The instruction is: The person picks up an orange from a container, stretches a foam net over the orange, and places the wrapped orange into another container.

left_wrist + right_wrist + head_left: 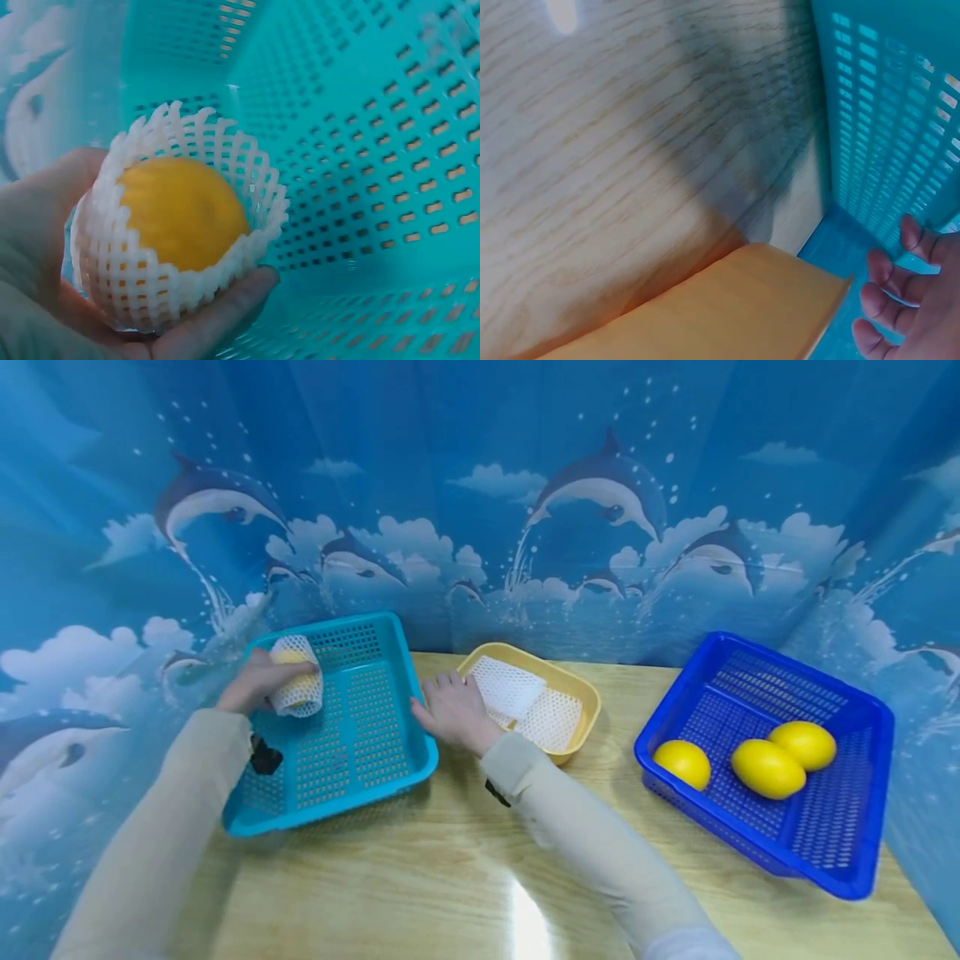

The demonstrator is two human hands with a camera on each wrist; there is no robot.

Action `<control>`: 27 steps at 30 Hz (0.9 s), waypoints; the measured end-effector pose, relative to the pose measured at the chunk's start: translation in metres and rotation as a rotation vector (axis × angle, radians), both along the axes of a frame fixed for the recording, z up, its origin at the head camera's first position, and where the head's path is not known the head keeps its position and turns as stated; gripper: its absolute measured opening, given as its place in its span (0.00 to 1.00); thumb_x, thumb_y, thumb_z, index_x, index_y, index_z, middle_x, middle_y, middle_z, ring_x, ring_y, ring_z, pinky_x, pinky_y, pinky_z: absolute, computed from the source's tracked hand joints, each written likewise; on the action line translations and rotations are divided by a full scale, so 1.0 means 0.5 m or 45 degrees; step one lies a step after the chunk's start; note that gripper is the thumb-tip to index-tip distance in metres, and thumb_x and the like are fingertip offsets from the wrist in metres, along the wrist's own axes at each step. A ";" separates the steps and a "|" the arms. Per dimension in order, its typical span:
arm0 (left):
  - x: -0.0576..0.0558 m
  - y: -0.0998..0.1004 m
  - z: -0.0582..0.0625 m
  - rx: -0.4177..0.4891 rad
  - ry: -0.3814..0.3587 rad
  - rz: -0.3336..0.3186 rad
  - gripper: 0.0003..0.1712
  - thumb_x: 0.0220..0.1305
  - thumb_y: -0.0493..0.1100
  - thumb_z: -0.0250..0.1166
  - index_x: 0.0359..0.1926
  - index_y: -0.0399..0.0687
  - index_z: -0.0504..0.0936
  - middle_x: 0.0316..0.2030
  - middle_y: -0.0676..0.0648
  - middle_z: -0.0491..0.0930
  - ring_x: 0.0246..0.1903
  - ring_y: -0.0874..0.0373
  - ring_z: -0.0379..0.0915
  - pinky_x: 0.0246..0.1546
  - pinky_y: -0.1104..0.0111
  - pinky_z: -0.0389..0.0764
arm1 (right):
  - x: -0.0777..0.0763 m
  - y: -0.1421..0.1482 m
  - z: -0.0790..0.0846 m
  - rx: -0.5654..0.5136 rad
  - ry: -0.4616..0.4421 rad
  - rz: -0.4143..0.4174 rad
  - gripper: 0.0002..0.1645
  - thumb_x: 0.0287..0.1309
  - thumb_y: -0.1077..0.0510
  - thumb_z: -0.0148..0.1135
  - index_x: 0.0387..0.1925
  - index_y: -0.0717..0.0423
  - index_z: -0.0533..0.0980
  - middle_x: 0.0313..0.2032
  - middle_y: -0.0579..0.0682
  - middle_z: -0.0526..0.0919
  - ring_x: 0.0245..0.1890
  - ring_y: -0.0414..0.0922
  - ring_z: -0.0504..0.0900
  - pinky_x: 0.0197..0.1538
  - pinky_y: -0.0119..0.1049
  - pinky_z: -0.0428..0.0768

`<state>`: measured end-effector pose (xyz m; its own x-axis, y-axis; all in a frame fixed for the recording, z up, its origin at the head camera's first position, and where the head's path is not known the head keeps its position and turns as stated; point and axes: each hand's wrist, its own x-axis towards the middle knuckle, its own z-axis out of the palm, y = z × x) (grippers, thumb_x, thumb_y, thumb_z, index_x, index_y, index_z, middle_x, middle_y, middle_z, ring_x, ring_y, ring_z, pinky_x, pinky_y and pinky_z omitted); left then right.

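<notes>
At the teal basket, gripping netted fruit with the left hand, seemingly for steadiness; with the empty, relaxed right hand beside, perhaps against, the rim.

Left basket: smooth perforated plastic, slight sheen. Right basket: perforated plastic, glossier. Tray: smooth plastic. Tray nets: matt foam mesh. Left net: same soft-looking foam, knobbly edge. Enclosed fruit: smooth, low sheen. Right fruits: smooth, lightly glossy. Bench: smooth wood-grain, glossy, glare near. Far curtain: printed cloth-like sheet, soft sheen. Sleeves: matt cloth.
</notes>
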<state>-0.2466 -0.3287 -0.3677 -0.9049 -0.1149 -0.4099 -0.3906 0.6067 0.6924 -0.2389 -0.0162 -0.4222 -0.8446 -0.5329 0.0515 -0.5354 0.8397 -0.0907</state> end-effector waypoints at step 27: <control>-0.030 0.055 -0.070 -0.887 0.023 -0.132 0.63 0.65 0.71 0.52 0.70 0.17 0.41 0.53 0.14 0.62 0.49 0.26 0.68 0.44 0.45 0.75 | 0.002 0.000 -0.005 -0.025 0.002 -0.037 0.34 0.74 0.35 0.29 0.58 0.50 0.72 0.58 0.55 0.76 0.58 0.52 0.72 0.52 0.49 0.69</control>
<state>-0.2618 -0.3010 -0.4028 -0.9313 -0.2581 -0.2570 -0.2990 0.9447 0.1349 -0.2378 -0.0162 -0.4245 -0.8597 -0.5070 0.0630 -0.5109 0.8531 -0.1063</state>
